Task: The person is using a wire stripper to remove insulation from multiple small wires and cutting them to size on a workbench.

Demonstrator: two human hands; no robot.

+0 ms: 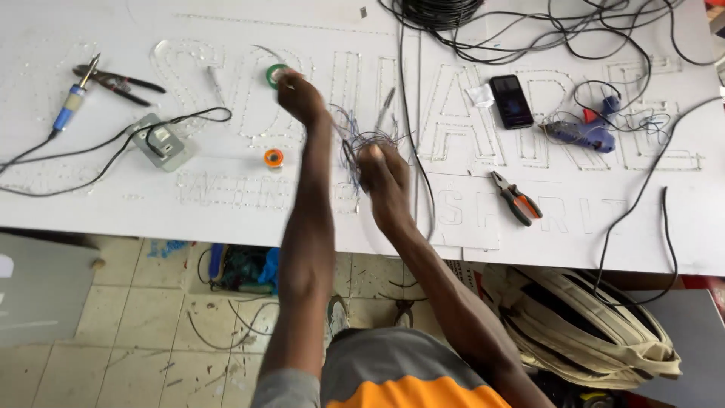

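Gripping a tangle of thin wires (361, 142), the right hand (384, 175) is clenched over the tabletop (226, 215), while the left hand (300, 94) pinches their far ends beside a green tape roll (273, 74). Pulling apart hard could, I think, knot or snap the strands.

White sign board (226, 219): a wide flat panel covering most of the counter, bearing one row of large outlined letters dotted with small clear points and, below it, a row of smaller outlined letters. Phone (511, 100): a dark upright rectangle lying on the board right of centre among the large letters, its screen black and unlit, with a small crumpled white scrap (480, 94) just beside its left edge.
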